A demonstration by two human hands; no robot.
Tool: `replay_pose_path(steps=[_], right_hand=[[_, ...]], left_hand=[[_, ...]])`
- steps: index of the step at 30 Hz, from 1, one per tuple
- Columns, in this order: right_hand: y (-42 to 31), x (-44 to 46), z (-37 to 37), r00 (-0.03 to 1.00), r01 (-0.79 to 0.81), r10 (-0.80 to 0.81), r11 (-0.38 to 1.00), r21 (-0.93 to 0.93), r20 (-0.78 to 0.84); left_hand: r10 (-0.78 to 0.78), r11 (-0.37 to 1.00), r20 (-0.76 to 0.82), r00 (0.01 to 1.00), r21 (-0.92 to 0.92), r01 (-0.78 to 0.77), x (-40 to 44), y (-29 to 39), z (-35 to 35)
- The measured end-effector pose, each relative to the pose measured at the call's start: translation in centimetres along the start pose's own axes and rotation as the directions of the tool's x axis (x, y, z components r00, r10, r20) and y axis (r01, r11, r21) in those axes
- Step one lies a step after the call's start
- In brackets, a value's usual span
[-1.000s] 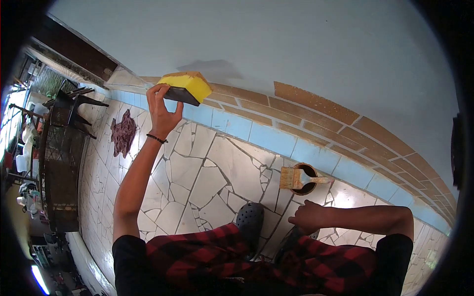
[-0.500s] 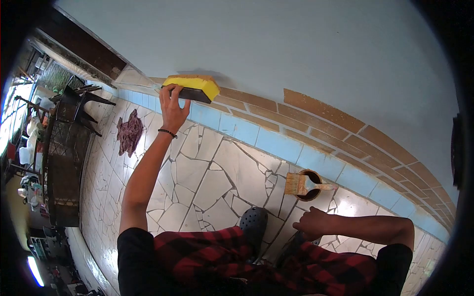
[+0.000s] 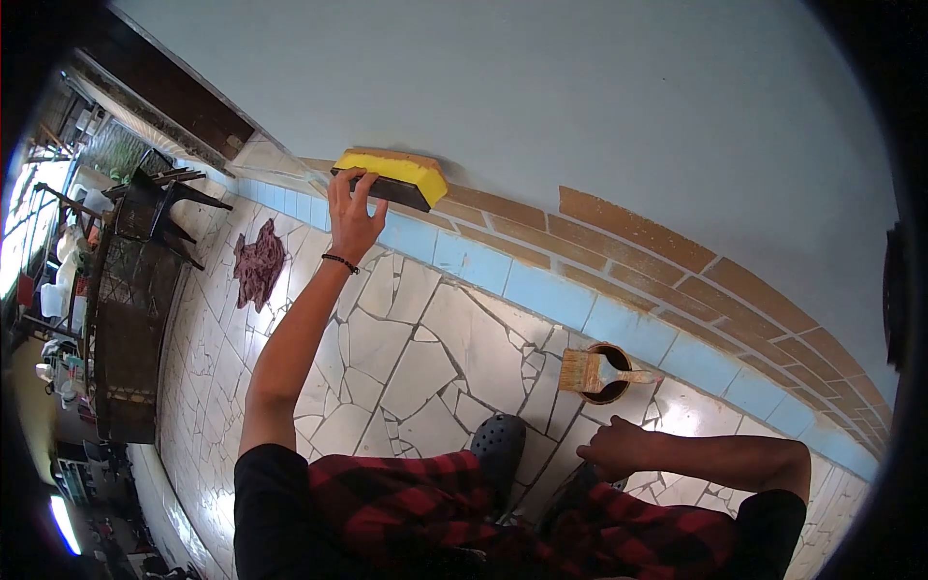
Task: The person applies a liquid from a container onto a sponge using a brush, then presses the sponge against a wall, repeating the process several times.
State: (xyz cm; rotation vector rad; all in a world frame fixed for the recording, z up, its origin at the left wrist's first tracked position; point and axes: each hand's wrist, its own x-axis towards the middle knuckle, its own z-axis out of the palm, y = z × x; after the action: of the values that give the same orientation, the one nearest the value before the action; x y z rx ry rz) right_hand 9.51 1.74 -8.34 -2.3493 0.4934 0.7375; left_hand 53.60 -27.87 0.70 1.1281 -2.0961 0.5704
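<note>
My left hand [image 3: 356, 215] grips a yellow sponge block [image 3: 391, 172] by its black backing. The sponge's brown-stained face is toward the wall, at the left part of a painted brown brick pattern [image 3: 638, 227]; whether it touches the wall I cannot tell. Above my knee, my right hand [image 3: 619, 448] is loosely closed, and no object shows in it. Just beyond that hand stands a round pot [image 3: 611, 391] with dark insides. Across its rim lies a wide paintbrush [image 3: 584, 371], bristles pointing left.
Blue tiles [image 3: 546, 293] edge the floor along the wall's foot. A crumpled maroon cloth [image 3: 259, 265] lies on the broken-tile floor [image 3: 406, 372]. Black chairs [image 3: 159, 208] and a cluttered dark counter [image 3: 126, 329] stand at left. My shoe [image 3: 499, 449] is near the pot.
My left hand and the sponge have shifted slightly right along the wall. My right hand, the pot and the brush stay essentially where they were.
</note>
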Motion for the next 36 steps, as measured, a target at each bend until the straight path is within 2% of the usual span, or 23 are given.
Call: replay_pose_path(steps=[11,15,18,26,36], right_hand=[[-0.3,-0.2,-0.3,1.000,-0.015,0.015,1.000,0.008,0.004],[-0.3,-0.3,-0.3,0.999,-0.025,0.025,0.999,0.038,0.020],[-0.2,-0.3,-0.4,1.000,-0.018,0.018,0.999,0.038,0.019],[-0.2,-0.2,-0.2,1.000,-0.019,0.019,0.999,0.028,-0.004],[0.0,-0.6,0.1,0.999,-0.032,0.031,0.998,0.048,0.021]], left_hand=[[-0.039,0.999,-0.021,0.999,-0.026,0.038,-0.6,-0.4,-0.3],[0.065,0.998,-0.074,0.995,0.001,-0.065,0.5,3.2,-1.4],[0.214,0.976,-0.088,0.973,-0.031,-0.217,1.3,6.1,-1.9],[0.241,0.956,-0.100,0.965,-0.146,-0.254,2.3,9.8,-0.4],[0.266,0.956,-0.051,0.963,-0.115,-0.270,2.0,10.2,0.6]])
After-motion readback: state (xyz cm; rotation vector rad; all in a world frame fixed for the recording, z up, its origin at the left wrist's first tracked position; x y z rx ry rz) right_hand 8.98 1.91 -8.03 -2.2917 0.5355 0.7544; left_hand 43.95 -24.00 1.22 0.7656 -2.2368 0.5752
